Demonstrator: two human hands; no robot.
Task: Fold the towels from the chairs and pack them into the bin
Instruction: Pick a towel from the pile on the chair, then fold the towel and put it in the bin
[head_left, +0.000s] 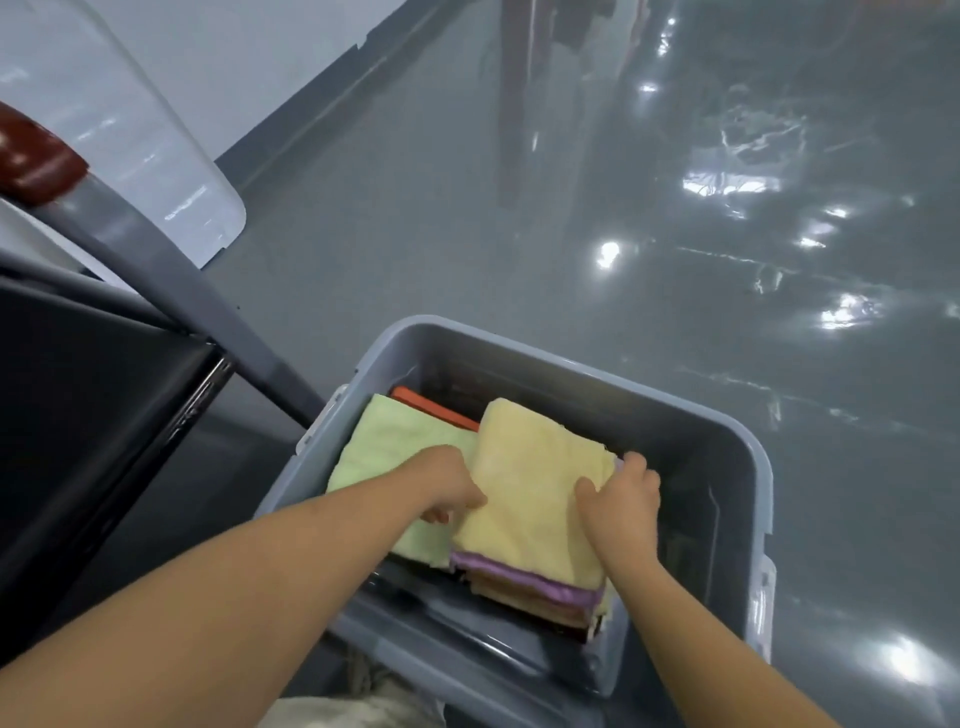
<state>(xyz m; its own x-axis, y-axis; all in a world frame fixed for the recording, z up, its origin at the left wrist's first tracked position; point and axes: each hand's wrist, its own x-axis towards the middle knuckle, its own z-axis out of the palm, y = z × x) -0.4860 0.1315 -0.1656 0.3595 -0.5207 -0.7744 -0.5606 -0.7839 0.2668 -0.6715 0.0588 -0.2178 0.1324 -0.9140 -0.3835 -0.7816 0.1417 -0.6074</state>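
Note:
A grey plastic bin stands on the floor in front of me. Inside it a folded yellow towel lies on top of a stack with a purple towel and brownish ones beneath. To its left lies a folded light green towel over an orange one. My left hand grips the yellow towel's left edge, fingers curled under it. My right hand grips its right edge, thumb on top.
A dark chair with a grey metal frame stands at the left. A translucent bin lid leans by the wall behind it. Glossy grey floor spreads to the right, with chair legs at the far end.

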